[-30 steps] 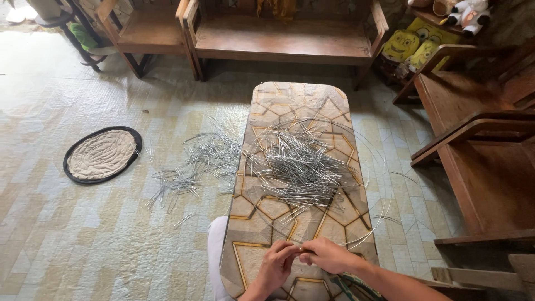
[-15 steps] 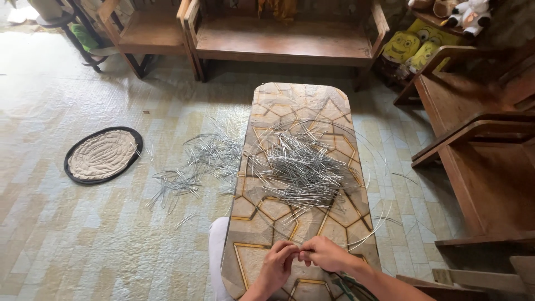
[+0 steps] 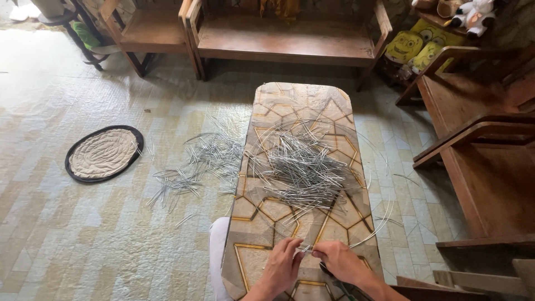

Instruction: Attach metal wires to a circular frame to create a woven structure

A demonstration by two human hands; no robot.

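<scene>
We pinch one thin wire piece between our left hand and right hand at the table's near end. The wire pile lies farther off; yellow cushions, perhaps, sit far right.

Both forearms run off the bottom edge; dark tool under right hand unclear

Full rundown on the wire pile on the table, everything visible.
The wire pile is a loose tangle of thin, silvery, metal-looking strands, mostly short, some long and curved. It lies mid-table on the patterned table, near both hands; the left hand and right hand pinch one strand.
</scene>
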